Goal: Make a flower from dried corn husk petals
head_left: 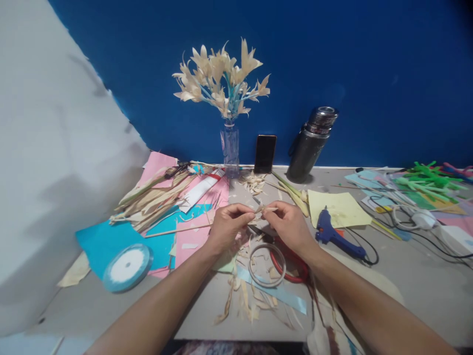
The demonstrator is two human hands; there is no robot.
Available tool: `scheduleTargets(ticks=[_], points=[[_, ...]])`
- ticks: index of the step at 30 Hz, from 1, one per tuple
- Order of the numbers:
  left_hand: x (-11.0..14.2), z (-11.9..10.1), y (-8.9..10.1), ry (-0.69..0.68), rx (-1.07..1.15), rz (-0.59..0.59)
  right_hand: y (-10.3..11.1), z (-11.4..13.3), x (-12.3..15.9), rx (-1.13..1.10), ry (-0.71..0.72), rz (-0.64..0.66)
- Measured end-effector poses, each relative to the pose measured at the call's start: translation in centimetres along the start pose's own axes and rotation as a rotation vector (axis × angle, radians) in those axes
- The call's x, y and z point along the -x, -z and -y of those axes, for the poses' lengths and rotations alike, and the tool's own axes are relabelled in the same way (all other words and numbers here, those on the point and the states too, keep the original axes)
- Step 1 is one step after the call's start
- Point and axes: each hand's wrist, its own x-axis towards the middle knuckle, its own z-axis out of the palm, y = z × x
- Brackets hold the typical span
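Both of my hands meet above the middle of the grey table [406,291]. My left hand [227,227] pinches one end of a thin pale husk strip [265,209], and my right hand [290,224] pinches its other end. Fingers of both hands are closed round the strip. Beneath the hands lie husk scraps [244,296], a clear tape ring [266,257] and a red ring [291,268]. A blue glue gun [334,234] rests just right of my right hand.
A clear bottle [231,150] of husk flowers [221,76] stands at the blue wall, with a black phone [265,154] and a dark flask [312,143] beside it. Husk bundles [153,197], coloured paper and a ribbon spool [127,266] lie left. Green craft pieces [424,180] and cables lie right.
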Motion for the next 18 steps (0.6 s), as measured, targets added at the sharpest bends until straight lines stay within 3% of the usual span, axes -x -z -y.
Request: scheduleTargets(ticks=[18], points=[[-0.06, 0.19, -0.24, -0.014, -0.026, -0.031, -0.47, -0.24, 0.26, -0.076, 0.026, 0.052]])
